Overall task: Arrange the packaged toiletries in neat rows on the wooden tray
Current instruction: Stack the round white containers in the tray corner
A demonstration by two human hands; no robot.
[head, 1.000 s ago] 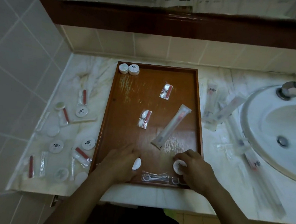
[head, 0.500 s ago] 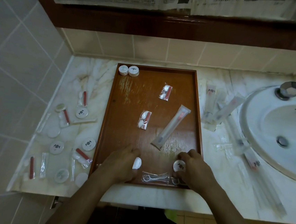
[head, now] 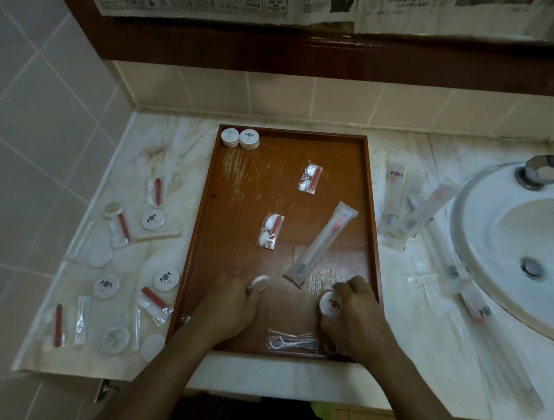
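- The wooden tray [head: 368,198] sits on the marble table [head: 181,139] between the tiled wall and the sink [head: 518,253], and it's barely started: two stacked round soaps [head: 240,138] are tucked into its far left corner, which looks like the first row.
- Each hand has one more disc at the near end. The left hand [head: 230,307] pinches a plain white disc [head: 259,283] in curled fingers, and the right hand [head: 356,319] grips a printed disc [head: 331,303].
- My guess is they're headed up to join that corner pair.
- Still lying crooked on the tray: two small kits [head: 310,176], a toothbrush packet [head: 321,244] and floss picks [head: 291,340].
- Loads more packets lie on the table either side, with newspaper over the mirror frame above.
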